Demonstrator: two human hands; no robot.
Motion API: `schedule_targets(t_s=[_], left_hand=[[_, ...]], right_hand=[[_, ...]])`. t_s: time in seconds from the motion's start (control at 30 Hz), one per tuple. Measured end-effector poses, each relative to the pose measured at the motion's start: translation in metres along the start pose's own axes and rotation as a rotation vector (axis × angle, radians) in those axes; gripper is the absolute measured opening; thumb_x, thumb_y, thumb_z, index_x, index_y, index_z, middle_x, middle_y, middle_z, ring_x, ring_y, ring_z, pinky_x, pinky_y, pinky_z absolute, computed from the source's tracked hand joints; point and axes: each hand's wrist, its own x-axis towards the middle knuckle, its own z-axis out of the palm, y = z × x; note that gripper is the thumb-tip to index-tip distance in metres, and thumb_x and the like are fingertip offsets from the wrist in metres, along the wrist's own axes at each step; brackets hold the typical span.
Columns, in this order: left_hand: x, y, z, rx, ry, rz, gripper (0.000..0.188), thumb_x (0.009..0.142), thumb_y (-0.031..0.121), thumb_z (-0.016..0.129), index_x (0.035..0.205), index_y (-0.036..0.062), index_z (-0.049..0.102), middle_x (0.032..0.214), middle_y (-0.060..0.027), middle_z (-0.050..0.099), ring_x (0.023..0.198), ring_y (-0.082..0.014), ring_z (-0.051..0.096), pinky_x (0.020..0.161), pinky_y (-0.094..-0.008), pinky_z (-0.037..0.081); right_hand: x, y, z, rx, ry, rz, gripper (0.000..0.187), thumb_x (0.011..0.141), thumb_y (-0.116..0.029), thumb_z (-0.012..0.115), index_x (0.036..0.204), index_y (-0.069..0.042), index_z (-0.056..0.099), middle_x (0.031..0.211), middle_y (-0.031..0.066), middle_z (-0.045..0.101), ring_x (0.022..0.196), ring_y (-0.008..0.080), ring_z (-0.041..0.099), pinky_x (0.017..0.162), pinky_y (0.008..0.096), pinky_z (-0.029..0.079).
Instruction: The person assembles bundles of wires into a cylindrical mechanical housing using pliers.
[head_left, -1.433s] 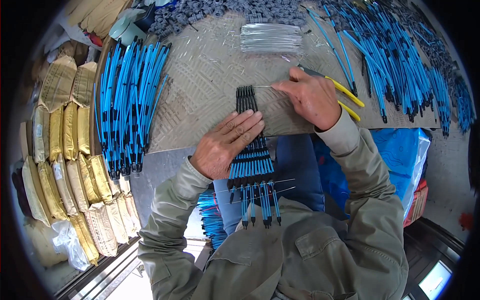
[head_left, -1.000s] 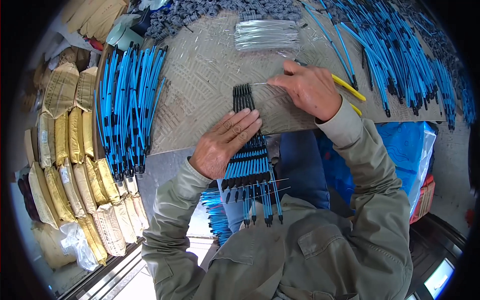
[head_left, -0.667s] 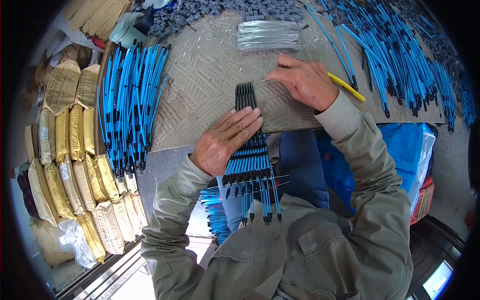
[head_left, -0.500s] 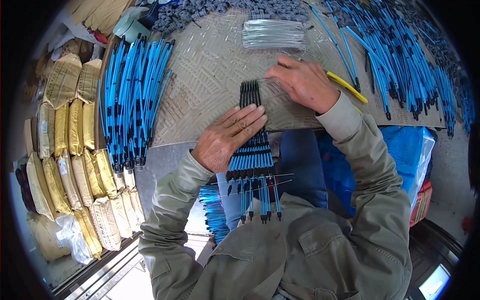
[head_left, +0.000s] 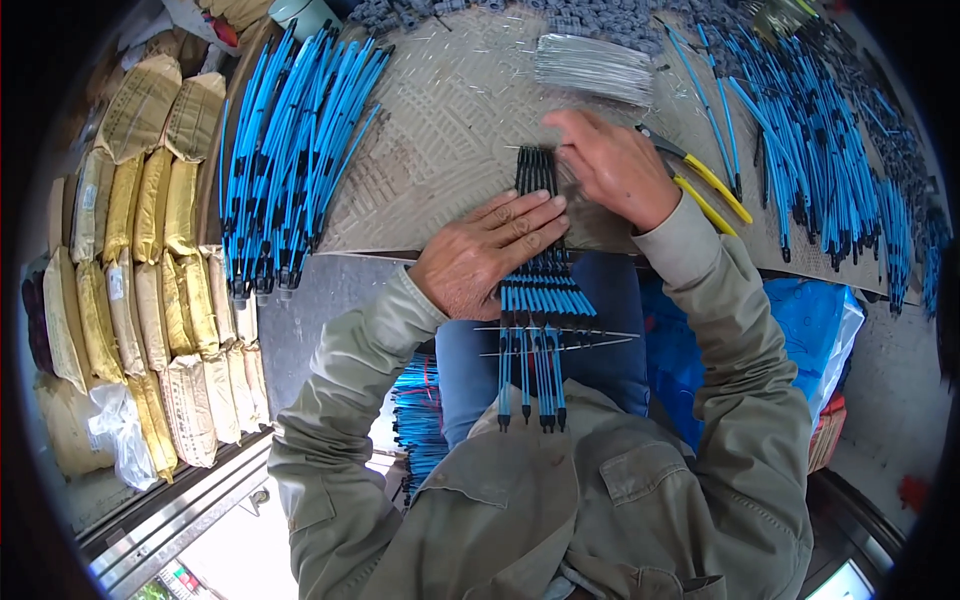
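**A:** In the head view, where does the row of blue-and-black rods (head_left: 537, 300) sit?

**B:** Half on the near edge of the grey patterned worktop (head_left: 440, 130), half hanging off over the person's lap. Its long axis runs straight away from the person: black ends out on the worktop, pointed tips back toward the chest. Two thin metal pins (head_left: 560, 338) cross the rods near the lap end.

**A:** And the hands?

**B:** The left hand (head_left: 480, 255) lies flat, fingers spread wide, pressing the row down at the edge; I'd judge that keeps the rods side by side. The right hand (head_left: 610, 165) rests curled at the far black ends. Its fingertips touch them, but I cannot tell whether they pinch anything.

**A:** What lies around?

**B:** A yellow-handled cutter (head_left: 705, 185) just beside the right wrist, a bundle of bare metal pins (head_left: 592, 68) toward the far edge, loose blue rods heaped at the left edge (head_left: 285, 160) and the right (head_left: 810, 150), all within reach. Tan sacks (head_left: 150, 250) are stacked beyond the left edge.
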Motion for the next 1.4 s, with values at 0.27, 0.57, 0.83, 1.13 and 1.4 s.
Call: schedule_targets(t_s=[0.27,0.57,0.83,1.13,1.4], left_hand=[[0.004,0.001,0.002,-0.054,0.111,0.021,0.083,0.057,0.039,0.072,0.125,0.0014,0.042,0.133,-0.0154,0.039,0.123,-0.0305,0.037,0.103,-0.0412,0.029],[-0.005,0.006,0.011,-0.036,0.226,0.06,0.079,0.062,0.06,0.066,0.12,0.0085,0.051,0.127,-0.0177,0.045,0.12,-0.0326,0.04,0.101,-0.0417,0.031],[-0.005,0.004,0.029,-0.12,0.308,-0.109,0.069,0.063,0.046,0.07,0.12,0.0123,0.052,0.135,-0.0088,0.039,0.124,-0.0302,0.036,0.102,-0.0414,0.031],[-0.006,0.008,0.031,-0.08,0.381,-0.067,0.055,0.064,0.046,0.071,0.102,0.0076,0.06,0.127,-0.0078,0.048,0.119,-0.0297,0.042,0.095,-0.0398,0.039],[-0.005,0.014,0.027,-0.162,0.338,-0.272,0.065,0.066,0.061,0.062,0.105,0.009,0.062,0.119,-0.0161,0.052,0.112,-0.0325,0.047,0.093,-0.0389,0.041]], right_hand=[[0.001,0.01,0.002,-0.381,-0.003,-0.197,0.006,0.082,-0.013,0.053,0.087,-0.009,0.053,0.084,0.0087,0.055,0.071,0.029,0.058,0.056,0.0353,0.045],[-0.048,-0.128,-0.148,0.358,-0.193,-0.377,0.019,0.076,-0.019,0.064,0.09,-0.005,0.062,0.082,0.005,0.061,0.069,0.0188,0.06,0.059,0.0283,0.047],[-0.068,-0.14,-0.077,-0.438,-0.081,-0.336,0.03,0.074,-0.029,0.065,0.095,-0.009,0.054,0.067,0.0051,0.055,0.052,0.0214,0.056,0.046,0.0309,0.043],[-0.058,-0.132,-0.071,-0.322,0.015,-0.389,0.014,0.078,-0.02,0.061,0.088,-0.012,0.055,0.071,0.0042,0.058,0.053,0.0232,0.058,0.045,0.0313,0.044],[-0.04,-0.133,-0.091,-0.297,0.229,-0.424,0.018,0.075,-0.013,0.064,0.091,-0.007,0.057,0.087,0.0074,0.06,0.072,0.0233,0.061,0.062,0.0303,0.048]])
